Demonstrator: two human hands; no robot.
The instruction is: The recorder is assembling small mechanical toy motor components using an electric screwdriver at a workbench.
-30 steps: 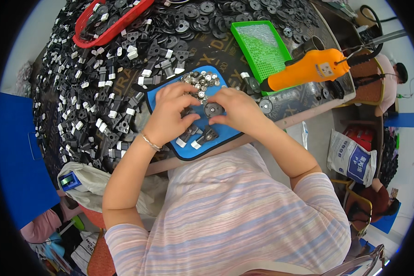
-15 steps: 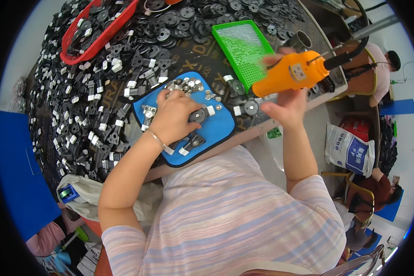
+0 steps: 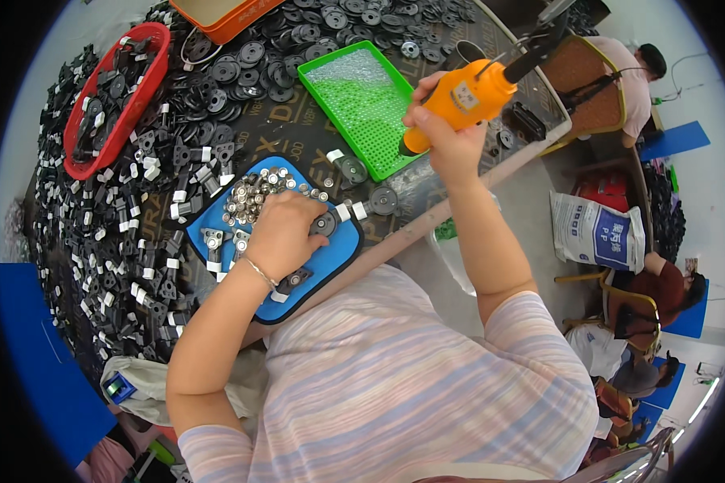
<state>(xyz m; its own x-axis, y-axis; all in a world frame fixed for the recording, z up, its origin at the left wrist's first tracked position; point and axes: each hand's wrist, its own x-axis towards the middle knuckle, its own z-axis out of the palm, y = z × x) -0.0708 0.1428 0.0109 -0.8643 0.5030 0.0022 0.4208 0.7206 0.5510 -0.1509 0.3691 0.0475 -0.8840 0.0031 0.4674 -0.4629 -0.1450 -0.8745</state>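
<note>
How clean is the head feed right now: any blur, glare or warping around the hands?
Head view: even bright light, no hard shadows; right hand gripping the orange electric screwdriver is sharp, as is the left hand on the blue plastic tray; fisheye bends the table edge, black corners; slight sheen on the green perforated tray.

Black parts (image 3: pixel 137 209) crowd the blue tray (image 3: pixel 342 258); bare table (image 3: pixel 427 213) rightward.

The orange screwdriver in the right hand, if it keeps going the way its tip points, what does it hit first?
Probably the green perforated tray: the orange power screwdriver in the right hand points down-left at the tray's right part. Depth is unclear, so the height above it can't be judged.
</note>
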